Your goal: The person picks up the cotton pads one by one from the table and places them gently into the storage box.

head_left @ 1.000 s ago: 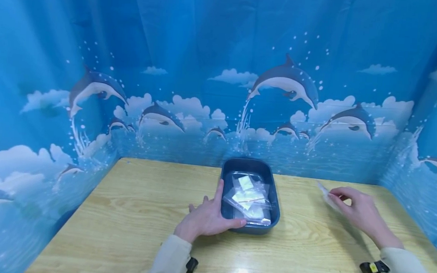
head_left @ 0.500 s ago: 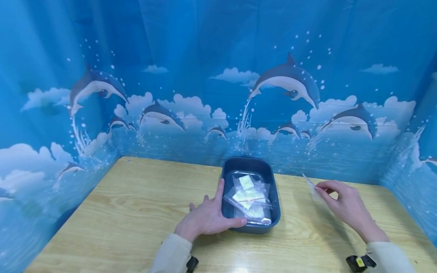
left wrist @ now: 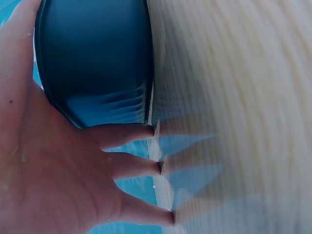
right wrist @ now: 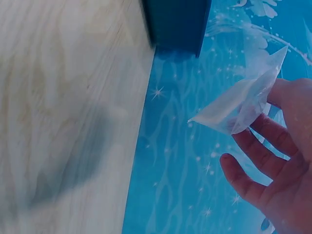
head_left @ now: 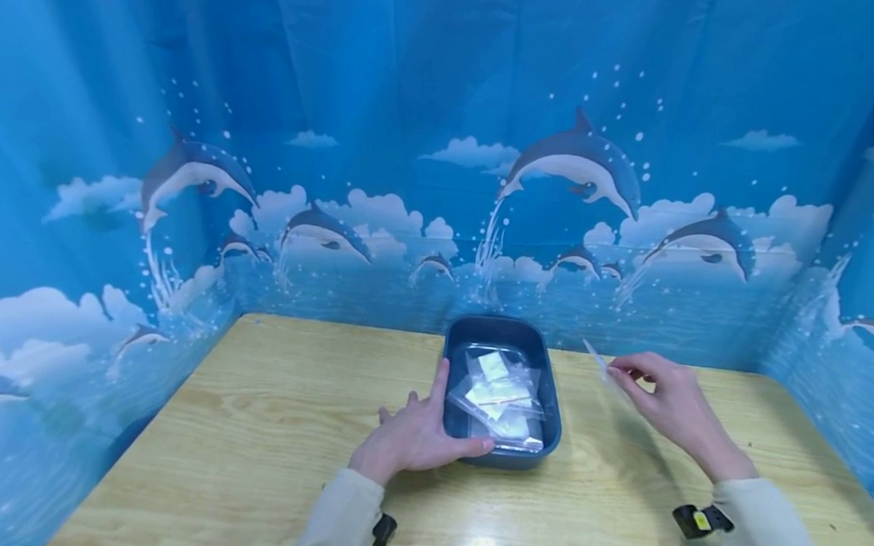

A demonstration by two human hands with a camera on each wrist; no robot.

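A dark blue rectangular bin [head_left: 553, 414] stands on the table, with several clear plastic bags [head_left: 500, 394] holding white pieces piled inside. My left hand [head_left: 415, 439] rests against its near left corner, fingers spread and straight. The thumb lies along the near rim and the index finger along the left side; in the left wrist view the other fingertips touch the table beside the bin [left wrist: 97, 63]. To the right of the bin, my right hand [head_left: 670, 400] pinches a small clear plastic bag [right wrist: 239, 102] between thumb and fingers, raised above the table. The bag's contents are hard to make out.
The wooden table [head_left: 270, 430] ends at the back against a blue curtain [head_left: 383, 178] printed with dolphins. The curtain also hangs along the left and right sides. The bin stands close to the table's back edge.
My right hand has moved left toward the bin, carrying the pinched plastic bag. The left hand and the bin have stayed in place.
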